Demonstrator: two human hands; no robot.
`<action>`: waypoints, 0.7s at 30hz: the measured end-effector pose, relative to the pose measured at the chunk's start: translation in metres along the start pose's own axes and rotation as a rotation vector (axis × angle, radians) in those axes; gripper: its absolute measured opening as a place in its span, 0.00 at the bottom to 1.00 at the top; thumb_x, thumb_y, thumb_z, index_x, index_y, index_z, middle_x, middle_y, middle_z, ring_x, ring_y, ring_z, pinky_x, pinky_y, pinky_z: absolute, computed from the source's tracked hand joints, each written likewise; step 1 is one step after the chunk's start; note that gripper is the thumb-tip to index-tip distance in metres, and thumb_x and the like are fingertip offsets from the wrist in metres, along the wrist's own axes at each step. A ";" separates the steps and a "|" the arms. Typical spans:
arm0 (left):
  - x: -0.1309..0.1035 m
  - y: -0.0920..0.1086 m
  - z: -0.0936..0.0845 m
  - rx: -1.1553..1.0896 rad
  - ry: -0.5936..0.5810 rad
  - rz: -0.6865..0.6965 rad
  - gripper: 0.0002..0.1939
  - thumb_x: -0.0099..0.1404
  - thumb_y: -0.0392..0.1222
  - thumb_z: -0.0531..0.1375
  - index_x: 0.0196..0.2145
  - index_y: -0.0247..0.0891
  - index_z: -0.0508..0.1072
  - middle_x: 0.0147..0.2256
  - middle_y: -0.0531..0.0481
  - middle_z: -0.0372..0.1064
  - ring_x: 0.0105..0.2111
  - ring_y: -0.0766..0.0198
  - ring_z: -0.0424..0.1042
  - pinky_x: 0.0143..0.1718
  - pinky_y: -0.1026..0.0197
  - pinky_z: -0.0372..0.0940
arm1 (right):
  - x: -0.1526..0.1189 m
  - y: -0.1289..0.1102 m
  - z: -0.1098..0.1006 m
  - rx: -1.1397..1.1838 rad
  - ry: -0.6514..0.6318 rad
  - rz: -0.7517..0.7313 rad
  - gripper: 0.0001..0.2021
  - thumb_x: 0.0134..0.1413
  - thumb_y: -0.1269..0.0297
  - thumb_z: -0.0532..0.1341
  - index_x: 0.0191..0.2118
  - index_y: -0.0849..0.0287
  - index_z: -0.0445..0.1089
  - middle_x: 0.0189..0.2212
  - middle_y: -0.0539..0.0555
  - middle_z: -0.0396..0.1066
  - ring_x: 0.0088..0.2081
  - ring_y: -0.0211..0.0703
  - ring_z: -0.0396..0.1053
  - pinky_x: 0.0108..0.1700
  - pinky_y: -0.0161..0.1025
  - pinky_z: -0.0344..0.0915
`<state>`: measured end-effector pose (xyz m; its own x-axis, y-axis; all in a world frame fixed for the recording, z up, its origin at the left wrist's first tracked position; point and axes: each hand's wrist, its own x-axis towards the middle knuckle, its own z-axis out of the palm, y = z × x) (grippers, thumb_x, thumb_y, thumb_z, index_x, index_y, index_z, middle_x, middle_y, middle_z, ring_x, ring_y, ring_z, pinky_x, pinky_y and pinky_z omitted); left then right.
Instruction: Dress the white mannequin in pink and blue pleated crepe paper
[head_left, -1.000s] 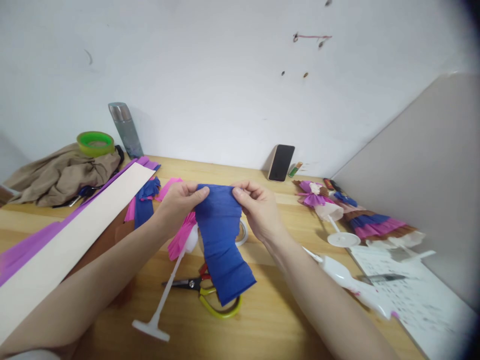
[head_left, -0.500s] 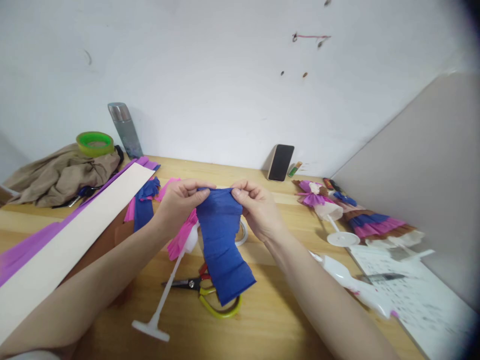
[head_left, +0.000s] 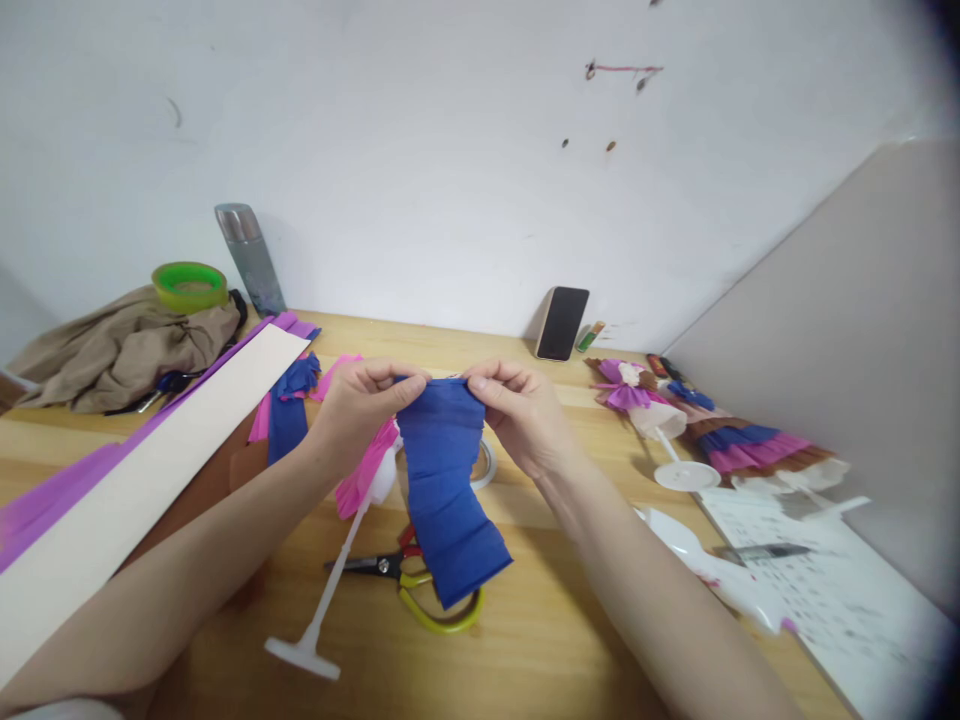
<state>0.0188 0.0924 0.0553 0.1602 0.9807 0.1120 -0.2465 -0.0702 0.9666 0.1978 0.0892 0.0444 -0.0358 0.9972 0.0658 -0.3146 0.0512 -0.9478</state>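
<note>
My left hand [head_left: 358, 402] and my right hand [head_left: 517, 408] pinch the top edge of a blue crepe paper strip [head_left: 448, 490] above the wooden table [head_left: 525, 640]. The strip hangs down, and its lower end lies over yellow-handled scissors [head_left: 420, 585]. Behind the strip stands a white plastic stand [head_left: 319, 620] with a pink crepe paper piece [head_left: 358, 482] at its top. A tape roll [head_left: 486, 462] shows partly behind my right hand.
A long cream and purple paper strip [head_left: 135, 480] lies at the left, with a brown cloth [head_left: 120, 350], green tape roll [head_left: 189, 286] and grey flask [head_left: 249, 258] behind. A phone [head_left: 562, 323] leans on the wall. Dressed paper dolls [head_left: 712, 440] and a printed sheet [head_left: 825, 590] lie at the right.
My fingers have drawn closer together along the strip's top edge, so the blue paper is bunched narrower between them. Nothing else on the table has moved.
</note>
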 end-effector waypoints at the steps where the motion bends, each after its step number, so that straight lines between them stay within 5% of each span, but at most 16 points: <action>1: 0.000 0.000 0.000 -0.003 0.008 0.000 0.10 0.45 0.42 0.73 0.24 0.36 0.80 0.25 0.52 0.77 0.27 0.65 0.72 0.34 0.62 0.67 | 0.000 0.000 0.000 -0.008 0.005 -0.014 0.16 0.29 0.57 0.77 0.23 0.59 0.75 0.19 0.48 0.71 0.23 0.35 0.63 0.28 0.35 0.60; 14: -0.001 -0.006 0.002 -0.006 -0.010 -0.025 0.11 0.47 0.40 0.72 0.22 0.34 0.75 0.21 0.54 0.73 0.23 0.70 0.70 0.29 0.67 0.65 | 0.000 0.001 0.003 -0.198 0.145 -0.249 0.10 0.37 0.60 0.71 0.23 0.59 0.71 0.20 0.47 0.71 0.23 0.35 0.65 0.29 0.35 0.64; 21: -0.001 -0.010 0.000 -0.008 0.037 -0.017 0.12 0.47 0.39 0.72 0.22 0.34 0.72 0.19 0.56 0.72 0.21 0.73 0.67 0.25 0.69 0.62 | 0.001 0.005 0.002 -0.188 0.145 -0.274 0.11 0.39 0.62 0.71 0.32 0.57 0.74 0.23 0.47 0.73 0.26 0.37 0.69 0.31 0.37 0.66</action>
<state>0.0211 0.0921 0.0459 0.1287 0.9878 0.0872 -0.2522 -0.0525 0.9663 0.1948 0.0899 0.0406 0.1648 0.9419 0.2928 -0.1130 0.3130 -0.9430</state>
